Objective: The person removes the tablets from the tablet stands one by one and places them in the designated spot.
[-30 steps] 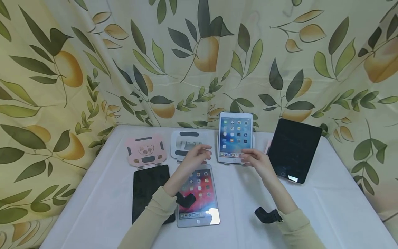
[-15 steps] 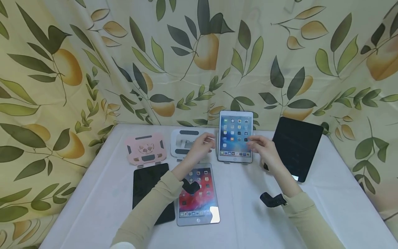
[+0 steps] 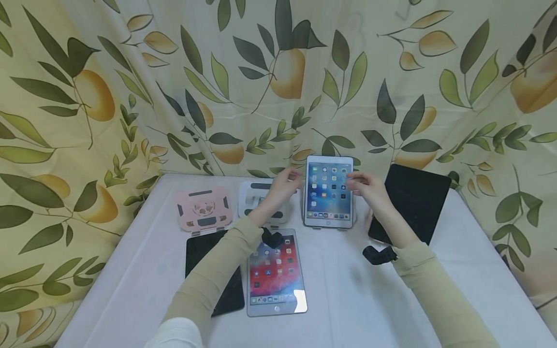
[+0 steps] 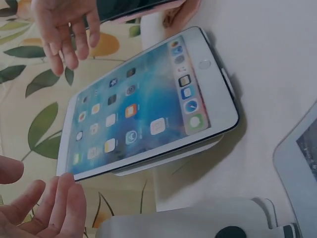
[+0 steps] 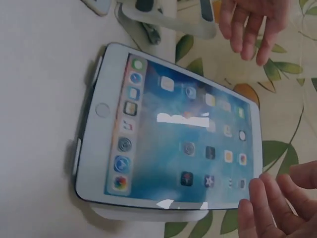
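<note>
A white tablet [image 3: 329, 191] with a lit blue home screen leans upright on a white stand, whose edge [image 5: 148, 214] shows under it in the right wrist view. My left hand [image 3: 283, 189] is beside the tablet's left edge, its loosely bent fingertips [image 4: 74, 198] close to an upper corner. On the other side, my right hand [image 3: 371, 192] has its fingers [image 5: 262, 198] at the opposite upper corner. Whether either hand touches the tablet, I cannot tell. Nothing is gripped by either hand.
To the right, a dark tablet [image 3: 415, 203] leans on a pink stand. At left are a pink stand [image 3: 184, 205] and a white stand [image 3: 243, 193], partly behind my left hand. A black-screened tablet [image 3: 232, 295] and a red-screened tablet [image 3: 278, 278] lie flat on the white tablecloth [image 3: 143, 270].
Both hands have moved up along the sides of the blue-screened tablet, from near its lower part toward its upper part. The right hand has drawn off its front. The tablet stays put.
</note>
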### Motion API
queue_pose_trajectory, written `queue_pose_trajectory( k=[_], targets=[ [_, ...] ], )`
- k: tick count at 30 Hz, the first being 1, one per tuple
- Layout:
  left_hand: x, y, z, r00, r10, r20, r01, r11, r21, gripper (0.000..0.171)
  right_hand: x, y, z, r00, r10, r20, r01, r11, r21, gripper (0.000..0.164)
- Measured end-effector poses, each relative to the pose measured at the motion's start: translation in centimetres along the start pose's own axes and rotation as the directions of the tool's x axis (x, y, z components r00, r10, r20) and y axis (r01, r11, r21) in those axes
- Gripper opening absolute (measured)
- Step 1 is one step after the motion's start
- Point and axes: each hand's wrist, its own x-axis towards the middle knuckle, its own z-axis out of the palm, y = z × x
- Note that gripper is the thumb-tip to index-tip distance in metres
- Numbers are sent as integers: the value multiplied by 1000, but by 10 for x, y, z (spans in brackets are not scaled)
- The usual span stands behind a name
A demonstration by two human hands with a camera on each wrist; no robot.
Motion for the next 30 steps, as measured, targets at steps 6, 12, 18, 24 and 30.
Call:
queue_pose_trajectory(
  k=[6,12,18,24,30],
  targets=[
    [22,4,-1,999,-35,16,35,998,-46,38,16,-6,-10,1000,14,5,-14,998,-57,44],
    [40,9,-2,999,-39,2,39,999,10,38,31,-11,-13,1000,27,-6,-28,998,-53,46],
    [60,10,2,993,-116,6,116,993,-11,36,42,-12,-15,999,35,-26,-37,993,-114,46],
    [71,6,12,976,-214,-38,213,977,-31,32,48,-6,-11,992,89,-94,-102,985,-142,47],
    [72,4,23,980,-175,-89,171,984,-54,32,55,1,-4,978,115,-173,-138,982,-129,47]
  ],
)
